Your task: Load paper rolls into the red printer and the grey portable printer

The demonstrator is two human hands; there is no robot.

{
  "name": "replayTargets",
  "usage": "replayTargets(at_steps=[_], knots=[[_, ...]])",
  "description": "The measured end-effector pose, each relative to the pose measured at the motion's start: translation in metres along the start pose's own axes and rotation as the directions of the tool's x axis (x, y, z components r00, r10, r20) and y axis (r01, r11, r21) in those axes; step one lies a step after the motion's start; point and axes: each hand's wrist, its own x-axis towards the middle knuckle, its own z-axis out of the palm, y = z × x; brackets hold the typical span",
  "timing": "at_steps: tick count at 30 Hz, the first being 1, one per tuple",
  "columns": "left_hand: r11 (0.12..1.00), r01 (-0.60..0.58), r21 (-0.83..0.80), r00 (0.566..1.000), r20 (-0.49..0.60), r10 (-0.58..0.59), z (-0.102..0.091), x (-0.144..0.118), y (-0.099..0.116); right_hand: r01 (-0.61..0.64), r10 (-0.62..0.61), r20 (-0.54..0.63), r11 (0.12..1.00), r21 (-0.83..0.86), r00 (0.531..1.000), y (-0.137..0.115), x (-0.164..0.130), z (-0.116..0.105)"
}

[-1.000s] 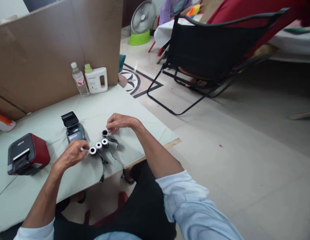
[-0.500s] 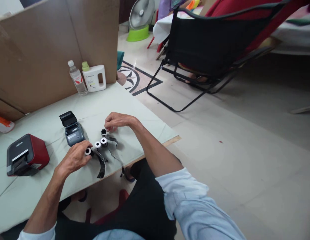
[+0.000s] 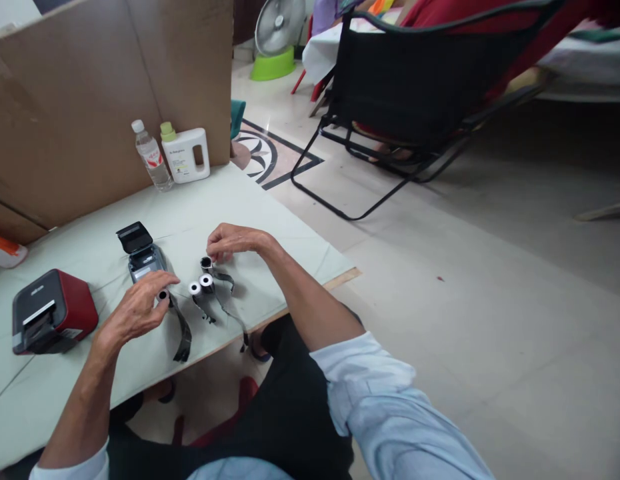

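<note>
My left hand curves its thumb and fingers around a small paper roll with a dark tail hanging toward the table's front edge. My right hand has curled fingers, the tips pressed against a dark-cored roll; their exact grip is partly hidden. Between the hands, a white-ended roll and a smaller roll stand side by side, dark strips trailing from them. Behind my left hand sits a small dark label printer with its lid up, its lower part covered by my fingers.
A red and black printer stands left on the pale table. A water bottle and a white jug stand against a cardboard panel. Beyond the right edge are a black folding chair and a fan.
My left hand has moved left and slightly back, carrying its roll and tail away from the other rolls and over the small printer's front. My right hand stays by its roll.
</note>
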Motion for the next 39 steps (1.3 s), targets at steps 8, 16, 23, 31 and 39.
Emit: replayTargets(at_steps=[8, 16, 23, 31, 39], knots=[[0.996, -0.039, 0.083, 0.996, 0.088, 0.032, 0.018, 0.026, 0.025, 0.028, -0.028, -0.029, 0.999, 0.020, 0.999, -0.002, -0.001, -0.001], [0.999, 0.011, -0.039, 0.999, 0.038, -0.010, 0.028, 0.025, 0.015, 0.155, -0.154, -0.119, 0.988, -0.003, 0.981, -0.006, -0.001, 0.004], [0.993, 0.038, -0.113, 0.999, 0.013, -0.037, 0.028, 0.024, 0.012, 0.246, -0.236, -0.157, 0.968, 0.050, 0.959, -0.007, 0.005, 0.016], [0.947, 0.077, -0.313, 0.985, -0.120, -0.120, 0.013, 0.026, 0.007, 0.346, -0.327, -0.162, 0.933, 0.099, 0.931, -0.007, 0.009, 0.025], [0.836, 0.125, -0.534, 0.926, -0.240, -0.292, 0.012, 0.029, -0.005, 0.427, -0.414, -0.111, 0.892, 0.149, 0.904, -0.012, 0.007, 0.032]])
